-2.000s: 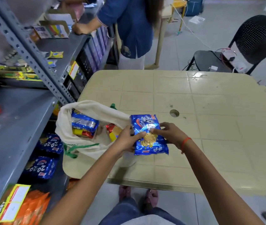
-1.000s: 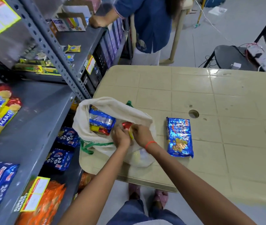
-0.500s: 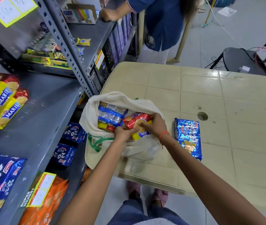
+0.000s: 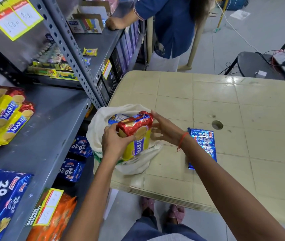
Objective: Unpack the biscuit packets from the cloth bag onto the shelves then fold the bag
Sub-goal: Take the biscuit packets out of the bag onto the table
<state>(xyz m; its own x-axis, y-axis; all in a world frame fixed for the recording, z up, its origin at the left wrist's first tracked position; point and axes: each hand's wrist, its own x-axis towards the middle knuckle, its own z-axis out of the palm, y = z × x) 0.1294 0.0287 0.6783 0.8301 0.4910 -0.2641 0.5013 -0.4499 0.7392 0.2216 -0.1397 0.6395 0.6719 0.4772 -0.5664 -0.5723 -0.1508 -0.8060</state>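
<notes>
A white cloth bag (image 4: 98, 124) stands open at the table's near left corner. Over its mouth I hold a red and yellow Marie biscuit packet (image 4: 136, 134). My left hand (image 4: 115, 142) grips its near end and my right hand (image 4: 166, 132) holds its far side. Another blue packet (image 4: 119, 117) shows inside the bag behind it. A blue 20-20 packet (image 4: 203, 146) lies flat on the table to the right of the bag, partly behind my right forearm. On the grey shelf (image 4: 41, 136) to the left lie Marie packets (image 4: 4, 115) and a 20-20 packet (image 4: 1, 202).
A beige tiled table (image 4: 225, 105) has a round hole (image 4: 217, 124). More 20-20 packets (image 4: 75, 159) sit on the lower shelf, orange packets (image 4: 51, 218) nearer me. A person in blue (image 4: 169, 26) stands at the far shelf. A black chair (image 4: 259, 65) with cables stands far right.
I set the blue 20-20 packet down on the table, reached both hands into the bag, and lifted the Marie packet up out of its mouth.
</notes>
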